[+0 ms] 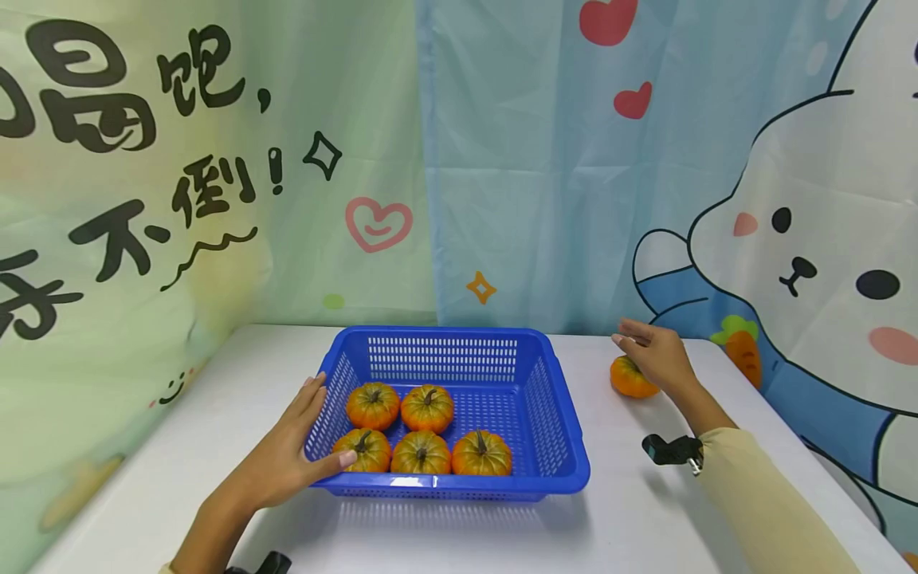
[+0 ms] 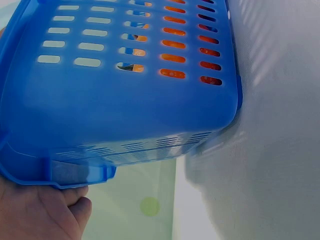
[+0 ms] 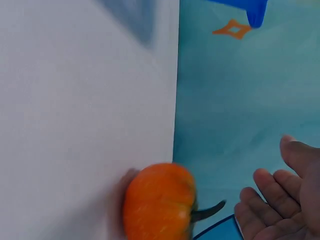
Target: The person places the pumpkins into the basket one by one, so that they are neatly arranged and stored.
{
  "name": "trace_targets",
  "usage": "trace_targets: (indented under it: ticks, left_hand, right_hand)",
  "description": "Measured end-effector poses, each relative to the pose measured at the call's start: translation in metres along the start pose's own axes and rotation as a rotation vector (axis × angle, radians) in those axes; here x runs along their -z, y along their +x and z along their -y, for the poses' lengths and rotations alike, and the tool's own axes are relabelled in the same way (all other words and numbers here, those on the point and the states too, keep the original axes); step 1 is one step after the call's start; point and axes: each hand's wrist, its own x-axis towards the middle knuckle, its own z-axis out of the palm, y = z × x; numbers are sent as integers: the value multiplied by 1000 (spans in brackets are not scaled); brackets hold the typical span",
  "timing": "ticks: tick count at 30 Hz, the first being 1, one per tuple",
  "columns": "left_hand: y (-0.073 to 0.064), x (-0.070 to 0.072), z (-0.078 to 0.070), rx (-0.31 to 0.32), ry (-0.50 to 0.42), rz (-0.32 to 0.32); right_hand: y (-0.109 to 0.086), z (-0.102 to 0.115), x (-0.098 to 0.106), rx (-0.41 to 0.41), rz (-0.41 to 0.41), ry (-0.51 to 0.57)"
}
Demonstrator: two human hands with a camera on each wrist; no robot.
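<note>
A blue plastic basket (image 1: pixel 495 482) with slotted walls stands on the white table, holding several small orange-green pumpkins (image 1: pixel 427 408). My left hand (image 1: pixel 283 458) holds the basket's near left corner, its thumb over the front rim and its fingers along the left side. From the left wrist, the hand (image 2: pixel 45 212) shows below the basket's rim (image 2: pixel 60 180). One more pumpkin (image 1: pixel 631 378) sits on the table right of the basket. Just above it hovers my right hand (image 1: pixel 656 356), fingers extended. The right wrist view shows a gap between this hand (image 3: pixel 280 205) and the stemmed pumpkin (image 3: pixel 160 202).
The white table (image 1: pixel 574 542) ends at the back against a printed curtain (image 1: pixel 502 199) with hearts, lettering and a white cartoon animal. Inside the basket, the pumpkins lie towards the left and front. A dark wrist device (image 1: pixel 670 450) sits on the right forearm.
</note>
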Motion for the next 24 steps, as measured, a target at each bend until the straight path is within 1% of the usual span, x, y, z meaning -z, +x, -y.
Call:
trace_targets:
  ticks: [5,8,14,21,24]
  left_hand:
    - [0,-2,0,1,-3,1]
    - [1,-2,-1,7,-1,5]
    - [1,-2,0,8,3,5]
    - [0,-1,0,11,5,4]
    - [1,0,0,9,2,5]
  right_hand:
    - [-1,-18,-2,-60,25,-30]
    - [-3,-28,-2,-106,20,-29]
    - [-9,-50,3,-188,18,33]
    - [-13,-72,0,-271,52,109]
    - [-13,-76,-2,-312,88,131]
